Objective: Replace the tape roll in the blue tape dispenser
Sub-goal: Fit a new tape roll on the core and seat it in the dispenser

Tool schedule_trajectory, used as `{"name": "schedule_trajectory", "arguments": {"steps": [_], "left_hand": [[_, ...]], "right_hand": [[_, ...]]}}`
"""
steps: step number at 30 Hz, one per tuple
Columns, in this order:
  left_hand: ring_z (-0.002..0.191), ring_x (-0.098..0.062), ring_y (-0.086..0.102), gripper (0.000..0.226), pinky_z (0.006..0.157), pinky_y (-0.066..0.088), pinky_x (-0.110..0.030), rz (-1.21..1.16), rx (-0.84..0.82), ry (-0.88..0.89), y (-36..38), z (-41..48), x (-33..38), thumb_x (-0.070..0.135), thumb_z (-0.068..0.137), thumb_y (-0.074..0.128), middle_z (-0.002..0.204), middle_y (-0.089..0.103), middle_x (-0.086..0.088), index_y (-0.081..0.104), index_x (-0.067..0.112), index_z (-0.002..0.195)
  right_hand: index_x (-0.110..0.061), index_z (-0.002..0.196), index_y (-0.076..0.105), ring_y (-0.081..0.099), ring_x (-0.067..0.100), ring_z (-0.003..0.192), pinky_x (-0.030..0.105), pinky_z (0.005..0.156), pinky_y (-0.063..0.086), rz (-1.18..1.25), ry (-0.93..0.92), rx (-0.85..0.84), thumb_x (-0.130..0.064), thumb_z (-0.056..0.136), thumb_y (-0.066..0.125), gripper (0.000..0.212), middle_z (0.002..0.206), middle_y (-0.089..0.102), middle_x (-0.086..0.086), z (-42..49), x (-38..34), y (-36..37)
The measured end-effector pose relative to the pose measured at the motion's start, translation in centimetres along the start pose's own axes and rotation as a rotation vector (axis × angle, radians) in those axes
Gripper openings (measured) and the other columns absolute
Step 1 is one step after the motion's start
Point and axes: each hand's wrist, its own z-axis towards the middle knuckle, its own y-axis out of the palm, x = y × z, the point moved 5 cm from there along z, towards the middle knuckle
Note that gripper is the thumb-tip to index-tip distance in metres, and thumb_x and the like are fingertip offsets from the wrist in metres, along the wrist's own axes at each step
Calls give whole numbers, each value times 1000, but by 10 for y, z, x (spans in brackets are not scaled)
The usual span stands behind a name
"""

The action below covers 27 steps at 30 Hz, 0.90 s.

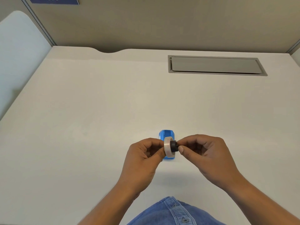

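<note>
A small blue tape dispenser stands on the white desk, partly hidden behind my hands. Just above it I hold a pale translucent tape roll on edge. My left hand pinches the roll from its left side. A black hub sticks out of the roll's right side, and the fingertips of my right hand pinch that hub. How far the hub sits inside the roll cannot be told.
A grey cable hatch is set into the desk at the back right. A beige partition wall runs along the far edge, with a curved cutout in that edge. My blue denim shirt shows at the bottom.
</note>
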Motion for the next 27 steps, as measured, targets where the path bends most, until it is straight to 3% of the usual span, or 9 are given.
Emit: {"name": "schedule_trajectory", "arguments": {"steps": [13,19,27], "left_hand": [[83,0,64,13,65,51,-14,376,29,125,3,29,-15,19,89,69,92,70,16,72,32,88],[74,-4,60,10,66,51,-25,557,80,187,7,57,-28,19,89,70,91,62,11,73,28,91],[78,-12,61,8,61,43,-24,685,109,167,10,82,-39,22,89,69,89,55,13,74,27,92]], "right_hand": [[-29,76,76,64,6,67,12,53,46,-219,1,7,-13,80,77,17,77,72,-18,19,30,5],[-25,80,75,60,7,68,7,57,39,-312,-28,46,-11,81,76,14,71,66,-12,42,56,12],[-27,81,72,60,9,68,15,59,41,-402,-33,80,-13,82,74,14,75,66,-14,59,79,20]]}}
